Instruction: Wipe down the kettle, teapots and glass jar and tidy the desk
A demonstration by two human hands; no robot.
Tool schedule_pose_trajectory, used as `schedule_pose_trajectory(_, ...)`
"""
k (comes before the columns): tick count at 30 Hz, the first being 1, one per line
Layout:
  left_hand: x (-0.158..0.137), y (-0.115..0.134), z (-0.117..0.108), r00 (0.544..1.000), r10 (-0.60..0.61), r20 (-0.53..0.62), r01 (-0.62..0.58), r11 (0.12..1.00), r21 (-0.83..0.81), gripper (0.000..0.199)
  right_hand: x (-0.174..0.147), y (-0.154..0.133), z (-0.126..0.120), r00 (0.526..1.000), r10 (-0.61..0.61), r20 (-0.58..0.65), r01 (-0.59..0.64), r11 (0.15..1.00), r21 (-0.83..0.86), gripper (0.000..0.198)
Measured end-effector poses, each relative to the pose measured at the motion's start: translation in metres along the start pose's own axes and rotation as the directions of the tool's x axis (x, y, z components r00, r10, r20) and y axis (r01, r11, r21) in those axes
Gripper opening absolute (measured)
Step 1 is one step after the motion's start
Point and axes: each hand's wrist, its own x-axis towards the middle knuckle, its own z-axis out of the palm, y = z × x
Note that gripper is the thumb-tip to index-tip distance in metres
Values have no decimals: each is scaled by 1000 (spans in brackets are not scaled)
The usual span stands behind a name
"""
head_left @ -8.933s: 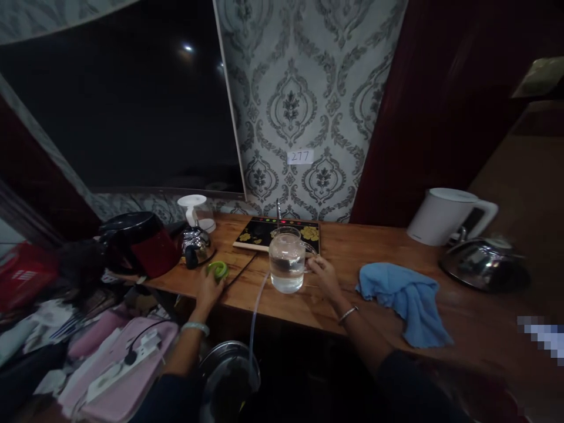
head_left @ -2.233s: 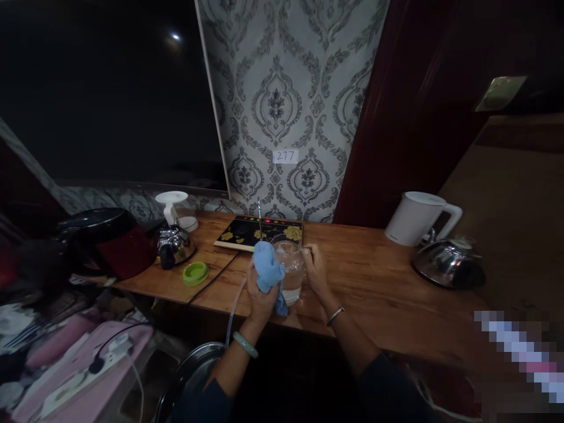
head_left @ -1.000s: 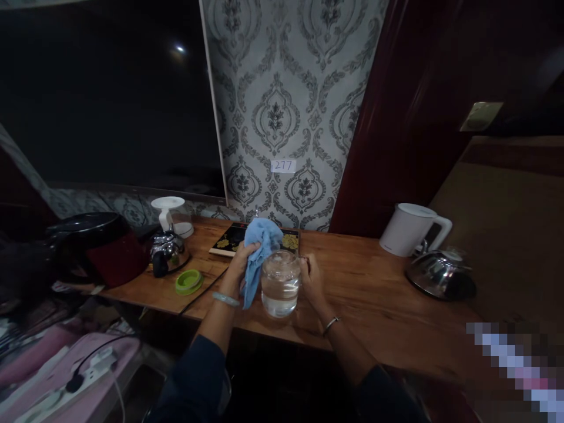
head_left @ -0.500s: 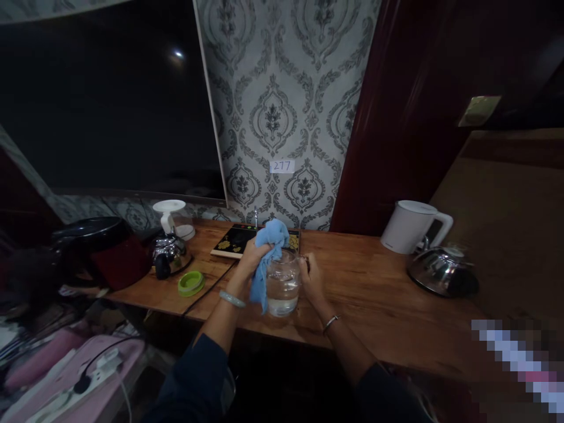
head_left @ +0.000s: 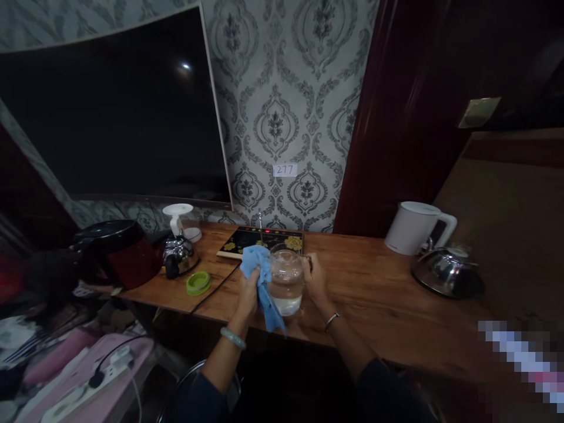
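Note:
A clear glass pitcher (head_left: pixel 285 288), partly filled with water, is at the front edge of the wooden table. My right hand (head_left: pixel 315 281) is closed around its handle on the right side. In my left hand (head_left: pixel 248 291) is a blue cloth (head_left: pixel 259 270), bunched at the top with one end hanging down by the pitcher's left side. Whether the cloth touches the glass is hard to tell. Behind the pitcher lies a black induction cooktop (head_left: pixel 240 239) with gold flowers and a thin metal spout standing over it.
Left on the wooden table (head_left: pixel 361 294) are a green ring-shaped dish (head_left: pixel 198 283), a small steel kettle (head_left: pixel 180 254), a white stand (head_left: pixel 176 218) and a dark red appliance (head_left: pixel 127 258). At right stand a white electric kettle (head_left: pixel 412 228) and a shiny steel kettle (head_left: pixel 445 270). A black cord (head_left: pixel 215 289) crosses the front edge.
My left hand has come down and toward me with the blue cloth, away from the pitcher's rim, which now shows. My right hand stays on the handle. The view has shifted slightly.

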Motion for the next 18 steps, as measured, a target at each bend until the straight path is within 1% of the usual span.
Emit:
schedule_pose_trajectory(2, -10, -8, -11, 1000, -18, -17, 18, 999, 34, 43, 0, 0, 0, 1000, 1, -1, -1, 1000, -4, 31)
schedule_pose_trajectory(4, -22, -9, -19, 999, -33, -31, 36, 996, 78, 42, -1, 0, 0, 1000, -2, -3, 2, 1000, -2, 31)
schedule_pose_trajectory(6, -37, 2, -23, 998, -33, -56, 39, 992, 120, 39, -1, 2, 1, 1000, -3, -4, 3, 1000, 1, 31)
schedule_pose_trajectory(8, -53, 22, -20, 998, -2, -66, 12, 990, 143, 36, 1, 3, 2, 1000, 0, 4, 0, 1000, 5, 32)
schedule_pose_trajectory(9, -61, 34, -17, 999, 19, -39, -12, 988, 152, 36, 2, 3, 2, 1000, 1, 9, -1, 1000, 8, 32)
schedule_pose_trajectory(11, -76, 58, -7, 998, 41, 52, -48, 987, 156, 38, 4, 1, 0, 1000, 2, 25, -2, 1000, 15, 34)
schedule_pose_trajectory(13, -88, 75, 4, 988, 21, 151, -45, 987, 156, 39, 1, -5, -8, 1000, -2, -3, 2, 1000, 20, 37)
schedule_pose_trajectory(14, -92, 79, 10, 982, -2, 189, -27, 988, 153, 40, -3, -9, -14, 999, -8, -37, 9, 1000, 30, 40)
schedule_pose_trajectory(16, -98, 80, 19, 969, -57, 241, 22, 989, 144, 41, -21, -20, -29, 994, -31, -104, 40, 996, 81, 51)
schedule_pose_trajectory(17, -101, 77, 24, 961, -88, 263, 52, 989, 139, 42, -34, -26, -37, 995, -51, -87, 62, 989, 134, 56)
schedule_pose_trajectory(18, -104, 72, 27, 949, -123, 289, 88, 987, 132, 43, -49, -32, -43, 996, -78, -32, 83, 975, 205, 61)
